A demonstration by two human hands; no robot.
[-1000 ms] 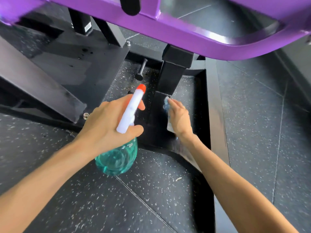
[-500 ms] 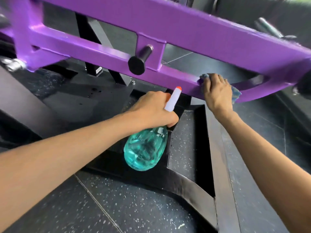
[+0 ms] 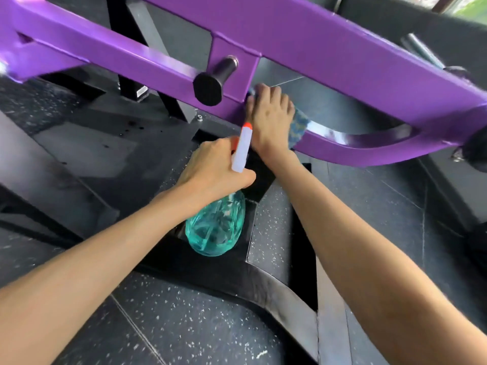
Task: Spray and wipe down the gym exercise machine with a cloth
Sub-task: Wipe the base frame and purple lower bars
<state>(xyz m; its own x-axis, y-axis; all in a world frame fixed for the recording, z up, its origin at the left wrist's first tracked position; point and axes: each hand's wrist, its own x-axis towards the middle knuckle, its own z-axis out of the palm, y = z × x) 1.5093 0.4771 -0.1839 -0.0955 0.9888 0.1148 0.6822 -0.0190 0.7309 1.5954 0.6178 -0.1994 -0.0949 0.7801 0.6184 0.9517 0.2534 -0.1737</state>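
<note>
Wiping in hand on lower purple rail

Head view: right hand (image 3: 271, 117) lies flat, fingers extended, pressing the blue cloth (image 3: 299, 126) against the lower rail of the purple machine frame (image 3: 342, 56), just beside the black peg (image 3: 210, 86). Left hand (image 3: 210, 169) grips the neck of the teal spray bottle (image 3: 216, 227), nozzle up, held below the rail and not aimed at it. Judged step: wiping, not spraying. The next move calls for firm pressure along the rail and a pass around the peg's bracket.

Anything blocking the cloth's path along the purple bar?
Nothing separates the right hand, cloth and purple bar: the cloth is pressed on it. Leftward, a black peg juts from the bar beside the hand; rightward it looks free.
</note>
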